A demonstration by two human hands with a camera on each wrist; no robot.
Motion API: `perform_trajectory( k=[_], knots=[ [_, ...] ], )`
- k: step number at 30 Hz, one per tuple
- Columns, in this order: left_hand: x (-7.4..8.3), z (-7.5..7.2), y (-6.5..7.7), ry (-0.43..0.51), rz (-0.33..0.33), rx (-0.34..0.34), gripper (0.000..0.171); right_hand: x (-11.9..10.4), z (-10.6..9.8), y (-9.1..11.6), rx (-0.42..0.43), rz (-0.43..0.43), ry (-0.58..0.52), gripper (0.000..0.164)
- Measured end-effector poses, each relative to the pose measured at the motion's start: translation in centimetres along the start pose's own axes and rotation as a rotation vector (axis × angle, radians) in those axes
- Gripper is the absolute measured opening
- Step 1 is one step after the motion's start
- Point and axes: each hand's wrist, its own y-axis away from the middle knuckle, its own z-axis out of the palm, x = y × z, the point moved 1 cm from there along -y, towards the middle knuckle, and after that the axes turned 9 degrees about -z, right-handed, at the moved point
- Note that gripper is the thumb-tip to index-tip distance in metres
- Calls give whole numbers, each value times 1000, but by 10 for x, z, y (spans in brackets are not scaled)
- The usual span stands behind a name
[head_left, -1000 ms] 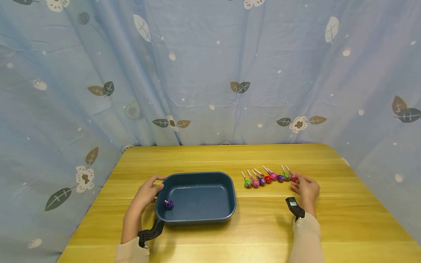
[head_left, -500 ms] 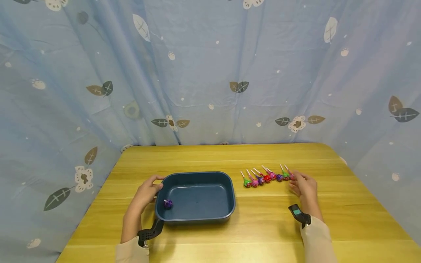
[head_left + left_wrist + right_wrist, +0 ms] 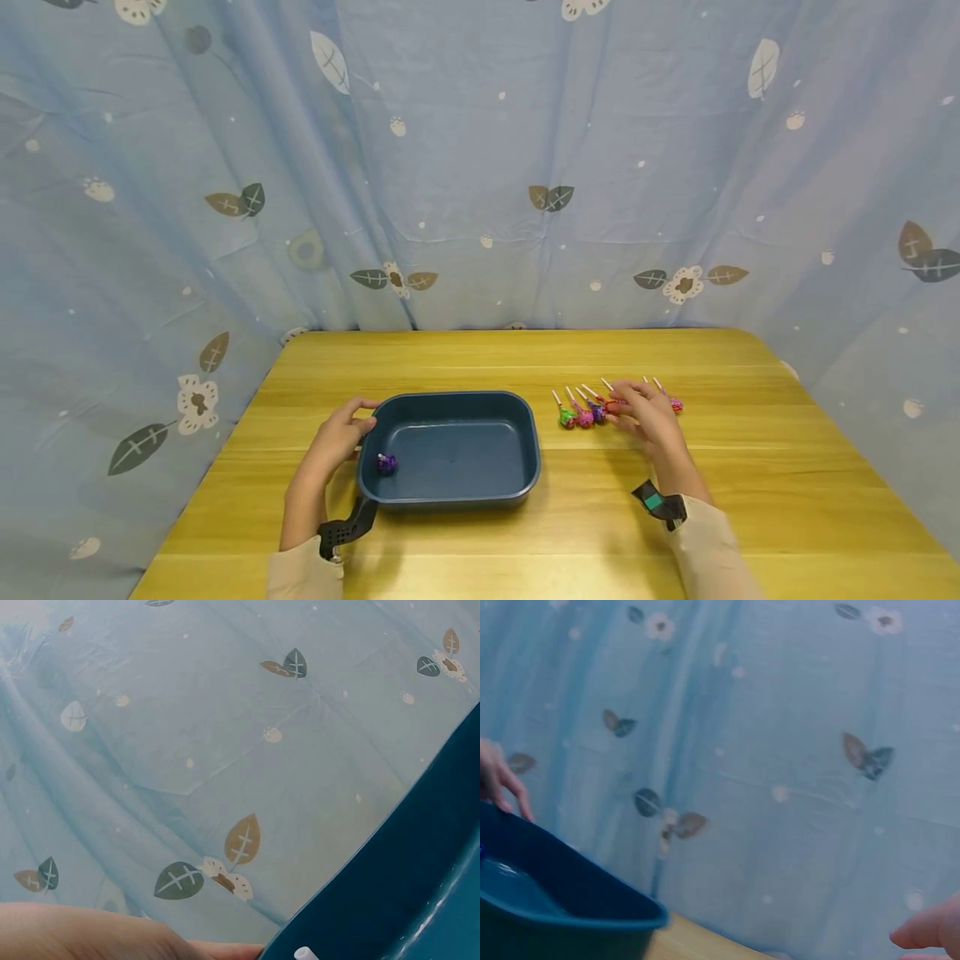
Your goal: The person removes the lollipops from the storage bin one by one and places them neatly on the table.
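A dark blue plastic tub stands left of centre in the head view, with one purple-wrapped lollipop inside near its left wall. My left hand holds the tub at its back left corner, thumb and forefinger at the rim. To the right lies a row of wrapped lollipops, sticks pointing away: a green lollipop at the left end, then a pink lollipop, and a pink one at the right end. My right hand is over the middle of the row, fingers loosely bent, hiding several lollipops.
The wooden table reaches back to a blue patterned curtain. Black wrist mounts sit on the left wrist and the right wrist. The lollipop row lies a short way right of the tub.
My right hand has moved left from the right end of the row to its middle, uncovering the end pink lollipop. The left hand and tub have stayed put.
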Motion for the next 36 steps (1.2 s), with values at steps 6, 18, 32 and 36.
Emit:
perform_trajectory(
  k=[6, 18, 32, 36],
  knots=[
    [0, 0, 0, -7, 3, 2, 30, -2, 31, 2, -93, -1, -10, 55],
    [0, 0, 1, -8, -2, 7, 29, -6, 95, 7, -230, -35, -56, 45],
    [0, 0, 0, -1, 1, 7, 30, 0, 179, 25, -503, -9, -37, 38],
    [0, 0, 0, -8, 3, 8, 30, 5, 197, 24, -581, 27, -40, 34]
  ],
)
